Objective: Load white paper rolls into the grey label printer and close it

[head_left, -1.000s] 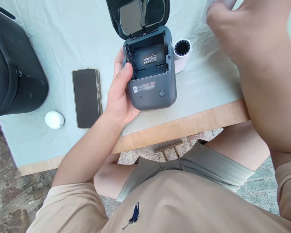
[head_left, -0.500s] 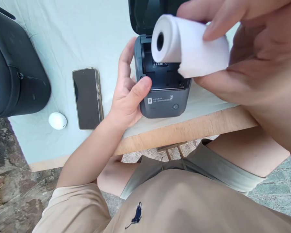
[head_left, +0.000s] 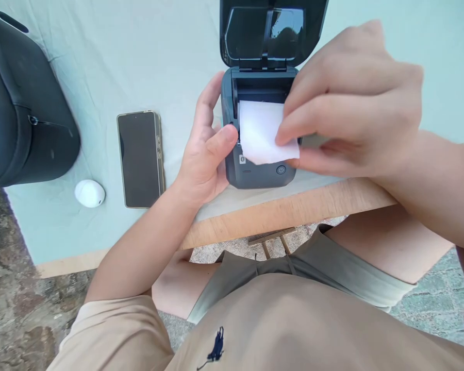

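A dark grey label printer (head_left: 260,178) lies near the table's front edge, its black lid (head_left: 247,36) swung up and back. My left hand (head_left: 206,154) grips the printer's left side, thumb on the top edge and fingers around the flank. Over the open compartment is the white paper roll (head_left: 263,129), its loose end hanging across the front rim and partly covering the printed label there. My right hand (head_left: 348,103) pinches the roll's right part between thumb and fingers. How deep the roll sits in the compartment is hidden by the paper and my fingers.
On the left of the cloth-covered table (head_left: 147,62) lies a smartphone (head_left: 139,159). Beside it sits a small white rounded case (head_left: 90,194). A dark zippered bag (head_left: 27,108) stands at the far left. The wooden table edge (head_left: 294,208) runs in front of my lap.
My right hand has brought the paper roll down and left from above the printer to its compartment, and has turned over. The lid shows more fully. My left hand keeps its hold.
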`<action>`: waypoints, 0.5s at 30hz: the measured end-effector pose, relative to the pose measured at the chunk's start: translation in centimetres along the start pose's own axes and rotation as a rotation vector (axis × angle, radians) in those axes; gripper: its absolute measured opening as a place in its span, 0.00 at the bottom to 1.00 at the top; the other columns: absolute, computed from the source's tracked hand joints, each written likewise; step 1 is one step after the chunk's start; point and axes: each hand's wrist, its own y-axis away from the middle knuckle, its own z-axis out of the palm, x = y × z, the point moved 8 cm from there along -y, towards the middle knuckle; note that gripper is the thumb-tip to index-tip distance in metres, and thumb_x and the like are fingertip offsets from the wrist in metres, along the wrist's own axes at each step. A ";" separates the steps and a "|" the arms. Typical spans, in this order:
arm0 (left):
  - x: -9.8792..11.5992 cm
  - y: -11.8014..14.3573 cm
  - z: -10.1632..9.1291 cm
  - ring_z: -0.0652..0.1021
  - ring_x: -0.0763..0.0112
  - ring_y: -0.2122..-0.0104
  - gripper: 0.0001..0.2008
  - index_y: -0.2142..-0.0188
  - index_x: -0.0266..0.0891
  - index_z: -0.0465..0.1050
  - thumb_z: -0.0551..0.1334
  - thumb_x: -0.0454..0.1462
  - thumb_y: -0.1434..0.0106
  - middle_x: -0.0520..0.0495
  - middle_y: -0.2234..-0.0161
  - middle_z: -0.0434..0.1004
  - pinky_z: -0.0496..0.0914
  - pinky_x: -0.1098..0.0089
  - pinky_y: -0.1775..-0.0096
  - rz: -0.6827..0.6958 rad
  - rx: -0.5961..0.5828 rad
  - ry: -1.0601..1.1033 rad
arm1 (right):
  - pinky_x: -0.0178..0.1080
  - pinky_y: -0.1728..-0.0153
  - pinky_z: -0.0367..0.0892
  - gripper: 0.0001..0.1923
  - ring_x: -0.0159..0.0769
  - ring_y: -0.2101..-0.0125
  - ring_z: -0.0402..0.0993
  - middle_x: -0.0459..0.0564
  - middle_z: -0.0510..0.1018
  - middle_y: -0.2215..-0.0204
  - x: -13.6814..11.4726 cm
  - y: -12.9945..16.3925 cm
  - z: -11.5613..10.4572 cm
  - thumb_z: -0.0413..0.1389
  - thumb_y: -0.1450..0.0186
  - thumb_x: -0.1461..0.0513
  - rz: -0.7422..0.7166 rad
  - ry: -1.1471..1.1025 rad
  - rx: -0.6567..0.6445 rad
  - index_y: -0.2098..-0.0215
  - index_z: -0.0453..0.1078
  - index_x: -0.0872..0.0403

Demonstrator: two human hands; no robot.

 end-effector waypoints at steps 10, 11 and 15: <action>0.2 -0.3 -0.2 0.77 0.48 0.38 0.50 0.33 0.57 0.54 0.77 0.41 0.51 0.49 0.38 0.73 0.79 0.55 0.45 0.188 -0.184 -0.139 | 0.45 0.41 0.71 0.26 0.39 0.41 0.73 0.45 0.74 0.43 5.0 1.2 -2.0 0.49 0.31 0.48 0.465 -0.014 0.129 0.41 0.74 0.49; 0.7 -0.1 0.3 0.77 0.49 0.38 0.50 0.33 0.57 0.55 0.77 0.40 0.51 0.50 0.36 0.71 0.79 0.55 0.44 0.213 -0.233 -0.155 | 0.43 0.42 0.72 0.29 0.39 0.40 0.73 0.46 0.73 0.41 5.6 1.5 -2.0 0.48 0.30 0.46 0.554 -0.046 0.152 0.39 0.72 0.50; 2.3 0.7 1.9 0.66 0.51 0.29 0.42 0.31 0.54 0.56 0.70 0.36 0.41 0.50 0.29 0.60 0.67 0.48 0.32 0.063 -0.252 -0.338 | 0.34 0.37 0.69 0.34 0.31 0.40 0.73 0.47 0.72 0.40 5.4 1.3 -1.1 0.48 0.31 0.43 0.731 -0.179 0.074 0.37 0.66 0.54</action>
